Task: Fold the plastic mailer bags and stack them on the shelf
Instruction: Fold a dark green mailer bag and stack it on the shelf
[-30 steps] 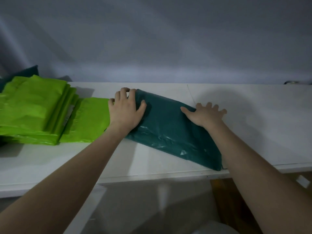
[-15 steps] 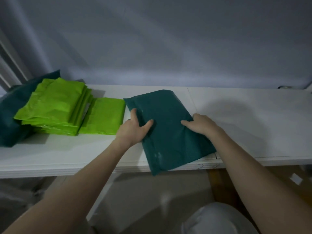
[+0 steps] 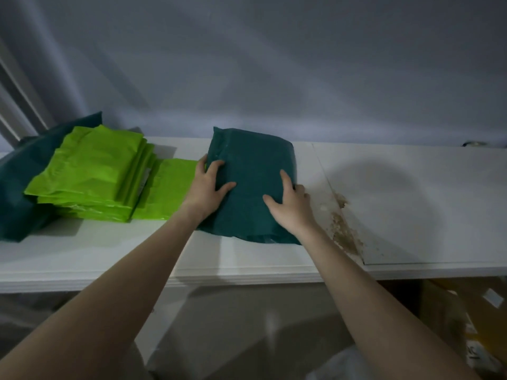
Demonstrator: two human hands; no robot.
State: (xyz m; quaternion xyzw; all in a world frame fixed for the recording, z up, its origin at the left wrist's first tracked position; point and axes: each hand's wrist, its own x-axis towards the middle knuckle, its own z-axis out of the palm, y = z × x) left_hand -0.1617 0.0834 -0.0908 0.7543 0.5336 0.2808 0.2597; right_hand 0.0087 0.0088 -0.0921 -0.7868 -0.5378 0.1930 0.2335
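Observation:
A folded dark green mailer bag [image 3: 251, 171] lies on the white shelf [image 3: 247, 259], its far end rounded over. My left hand [image 3: 209, 187] grips its left edge, thumb on top and fingers curled round the side. My right hand [image 3: 291, 205] grips its right edge, thumb and forefinger spread on top, the other fingers wrapped round the side. To the left stands a stack of folded bright green mailer bags [image 3: 93, 171], with a single green bag [image 3: 170, 193] lying flat between the stack and my left hand.
More dark green bags [image 3: 19, 185] lie under and behind the green stack at the far left. A brown stain [image 3: 343, 229] marks the shelf right of the bag, along a panel seam. A grey wall backs the shelf. Cardboard and plastic sit below on the right.
The dark green bag has turned from a diagonal lie to nearly square with the shelf and moved back from the front edge. Both hands shifted to its sides.

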